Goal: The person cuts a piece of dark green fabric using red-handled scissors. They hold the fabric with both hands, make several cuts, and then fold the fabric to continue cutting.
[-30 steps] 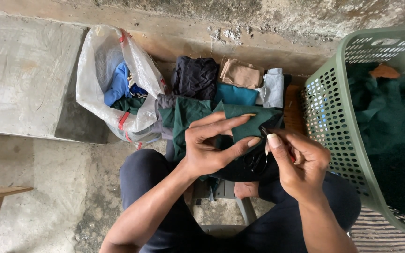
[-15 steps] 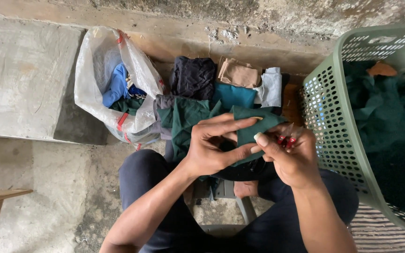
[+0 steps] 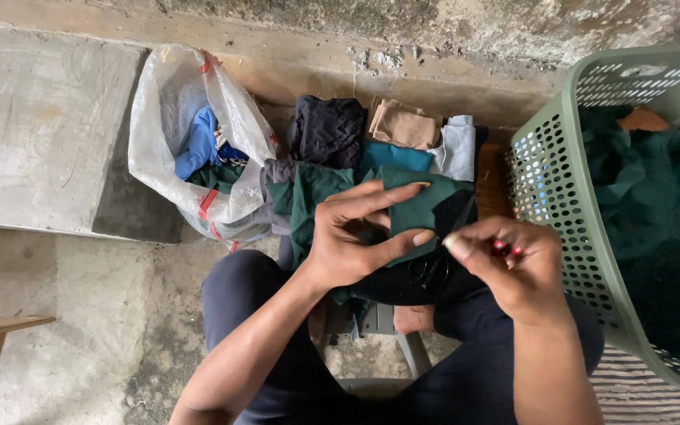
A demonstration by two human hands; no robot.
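My left hand [image 3: 352, 240] pinches a piece of dark green cloth [image 3: 423, 206] between thumb and fingers, holding it above my lap. My right hand [image 3: 517, 271] is curled just right of it, fingertips closed on a small red object [image 3: 505, 250] that is too hidden to identify. Its thumb tip nearly touches the cloth's edge. A pair of black scissors [image 3: 432, 271] lies on dark fabric on my lap, below and between both hands.
A green perforated laundry basket [image 3: 560, 197] full of dark green cloth stands at the right. Folded cloths [image 3: 403, 126] in black, tan, teal and grey lie ahead by the wall. A white plastic sack [image 3: 171, 110] of scraps sits left, beside a concrete slab [image 3: 33, 126].
My right hand went from open fingers to a closed pinch on the small red object and moved in toward the cloth. My left hand kept its hold on the green cloth.
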